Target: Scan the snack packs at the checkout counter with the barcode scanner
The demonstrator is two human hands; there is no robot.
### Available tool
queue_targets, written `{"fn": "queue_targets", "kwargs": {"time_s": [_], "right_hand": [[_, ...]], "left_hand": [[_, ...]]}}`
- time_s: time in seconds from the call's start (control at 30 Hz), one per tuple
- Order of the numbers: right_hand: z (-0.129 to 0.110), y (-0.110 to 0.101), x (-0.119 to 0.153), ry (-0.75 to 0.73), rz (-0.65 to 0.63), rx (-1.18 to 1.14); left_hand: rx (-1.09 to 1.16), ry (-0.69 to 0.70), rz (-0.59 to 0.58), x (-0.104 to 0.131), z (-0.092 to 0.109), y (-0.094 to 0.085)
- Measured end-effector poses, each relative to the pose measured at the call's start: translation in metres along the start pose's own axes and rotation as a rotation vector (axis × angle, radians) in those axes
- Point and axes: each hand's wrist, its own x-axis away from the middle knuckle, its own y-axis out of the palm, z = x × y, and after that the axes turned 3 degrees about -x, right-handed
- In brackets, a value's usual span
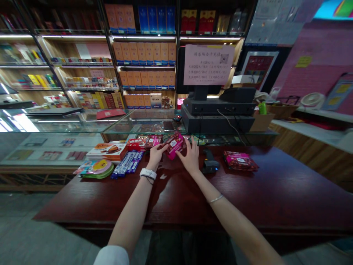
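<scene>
Raised a little over the counter, a square pink-and-brown chocolate bar (175,144) in its wrapper is tilted between my hands. My left hand (156,156) pinches its left edge, thumb on top; a white watch is on that wrist. At the bar's right side, my right hand (191,156) grips with thumb and fingers curved around the edge. Similar bars (154,141) lie behind my left hand. To the right of my right hand stands a black barcode scanner (210,163) with a blue light. Farther right rests a stack of like pink-and-brown bars (240,161).
Left on the dark red counter (275,191) are blue-purple wrapped bars (128,163), an orange-white box (107,151) and green-edged packs (95,169). Behind are a glass display case (116,127), a phone (168,126) and a cash register with a paper sign (208,64). Stocked shelves line the wall.
</scene>
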Motion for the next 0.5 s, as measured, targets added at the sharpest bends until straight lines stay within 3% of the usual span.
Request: {"fn": "queue_targets", "kwargs": {"time_s": [0.13, 0.3, 0.4, 0.5], "right_hand": [[-0.026, 0.028, 0.014, 0.063, -0.155, 0.049], [-0.048, 0.056, 0.009, 0.075, -0.211, -0.049], [-0.060, 0.067, 0.006, 0.066, -0.216, -0.082], [-0.070, 0.076, 0.003, 0.065, -0.238, -0.084]], "left_hand": [[0.127, -0.033, 0.179, -0.004, -0.002, -0.007], [0.047, -0.001, 0.243, -0.003, -0.013, -0.026], [-0.122, 0.080, 0.229, -0.002, -0.014, -0.045], [-0.447, 0.198, 0.220, -0.004, -0.011, -0.062]]}}
